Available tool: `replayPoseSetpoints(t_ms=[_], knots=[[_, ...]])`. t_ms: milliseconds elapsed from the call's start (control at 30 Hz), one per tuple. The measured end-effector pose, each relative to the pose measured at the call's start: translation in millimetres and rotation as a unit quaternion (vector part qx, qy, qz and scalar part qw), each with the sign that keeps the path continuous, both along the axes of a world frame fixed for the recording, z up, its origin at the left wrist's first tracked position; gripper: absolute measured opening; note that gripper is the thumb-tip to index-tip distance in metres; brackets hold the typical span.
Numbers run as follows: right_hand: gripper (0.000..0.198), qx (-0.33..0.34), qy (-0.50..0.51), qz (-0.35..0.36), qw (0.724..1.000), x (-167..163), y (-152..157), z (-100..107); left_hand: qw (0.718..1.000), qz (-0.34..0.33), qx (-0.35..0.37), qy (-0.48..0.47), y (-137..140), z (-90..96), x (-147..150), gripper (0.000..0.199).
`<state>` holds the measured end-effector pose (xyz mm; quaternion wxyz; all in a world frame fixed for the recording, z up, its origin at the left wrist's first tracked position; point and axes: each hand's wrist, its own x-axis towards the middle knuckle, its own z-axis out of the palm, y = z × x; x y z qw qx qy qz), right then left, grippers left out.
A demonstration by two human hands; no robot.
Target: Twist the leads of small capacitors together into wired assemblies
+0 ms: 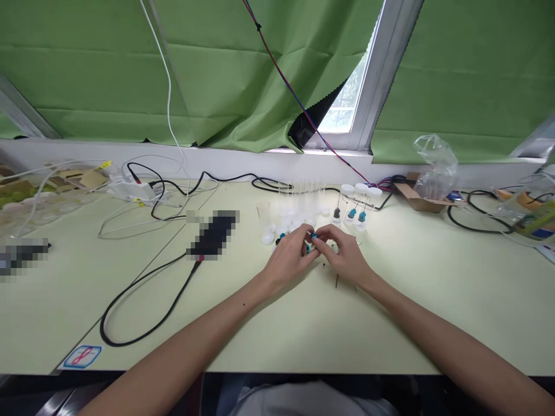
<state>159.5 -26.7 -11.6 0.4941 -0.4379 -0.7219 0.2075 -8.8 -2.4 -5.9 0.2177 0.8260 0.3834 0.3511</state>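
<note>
My left hand (287,253) and my right hand (348,254) meet above the table, fingertips pinched around a small teal piece (314,236). Its exact shape is mostly hidden by the fingers. Behind my left hand more small teal and black pieces (278,240) lie partly covered. A thin dark rod (336,282) and a tiny dark bit (324,265) rest near my right wrist. Beyond my right hand stand clear tubes with white caps (361,189); inside them are a black piece (337,213) and teal pieces (352,213) on thin rods.
Uncapped clear tubes (306,199) stand behind my hands, with loose white caps (267,237) to their left. A blurred dark device (215,231) trails a looping black cable (130,345). A cardboard box (418,199) holding a plastic bag (437,164) sits at the back right.
</note>
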Motion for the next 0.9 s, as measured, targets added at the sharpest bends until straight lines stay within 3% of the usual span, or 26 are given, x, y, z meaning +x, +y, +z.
replayPoseSetpoints(t_ms=[433,667,900], knots=[[0.014,-0.011,0.030,0.006,0.999,2.9,2.0,-1.7,0.999,-0.011,0.016,-0.030,0.4,0.4,1.2,0.011],[0.014,-0.006,0.039,0.014,0.999,2.3,0.0,0.8,0.997,-0.012,0.080,-0.022,2.0,-5.2,-0.3,0.016],[0.014,0.063,-0.044,-0.050,0.996,11.2,3.0,5.9,0.995,0.020,0.086,-0.044,2.8,-4.5,0.9,0.020]])
